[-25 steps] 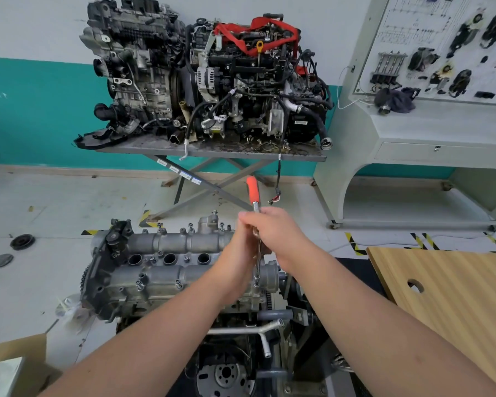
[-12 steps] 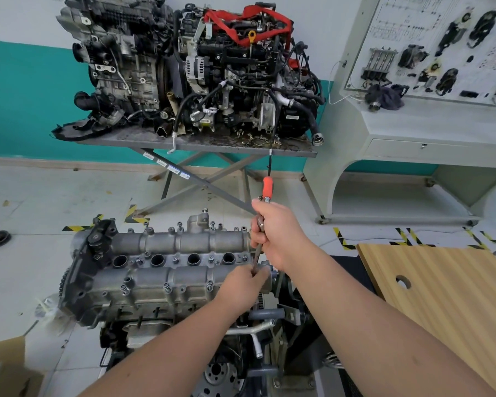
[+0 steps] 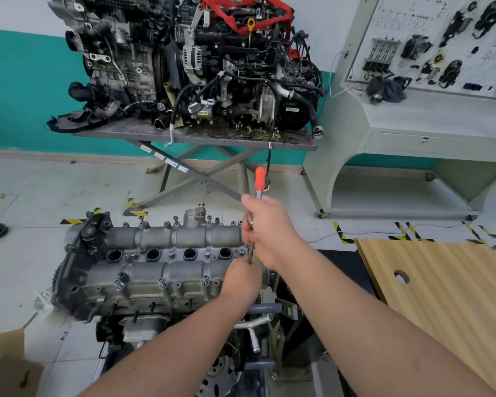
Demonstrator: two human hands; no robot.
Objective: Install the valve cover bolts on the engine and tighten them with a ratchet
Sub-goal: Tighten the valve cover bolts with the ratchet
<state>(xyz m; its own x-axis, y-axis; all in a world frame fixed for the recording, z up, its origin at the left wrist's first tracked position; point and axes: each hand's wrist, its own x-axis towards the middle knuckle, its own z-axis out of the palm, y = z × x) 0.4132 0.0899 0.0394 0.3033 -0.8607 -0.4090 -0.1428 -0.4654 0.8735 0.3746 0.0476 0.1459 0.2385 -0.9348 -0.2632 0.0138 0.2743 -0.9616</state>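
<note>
Right hand [image 3: 269, 230] above left hand [image 3: 242, 277], both curled.

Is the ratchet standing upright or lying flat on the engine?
Upright: the ratchet points its orange grip upward, right hand gripping the shaft, left hand at its base.

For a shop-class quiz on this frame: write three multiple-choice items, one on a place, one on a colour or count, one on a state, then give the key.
1. Where does the wooden board lie relative to the valve cover?
A. left
B. right
C. on top of it

2. What colour is the ratchet handle tip?
A. orange-red
B. blue
C. black

3. What is the right hand doing?
A. hanging idle
B. resting flat on the board
C. gripping the ratchet

Key: 1 B, the board fills the right side of the view; 2 A, the tip above the fist is orange-red; 3 C, its fingers curl round the shaft, while the left hand holds the lower end.
</note>
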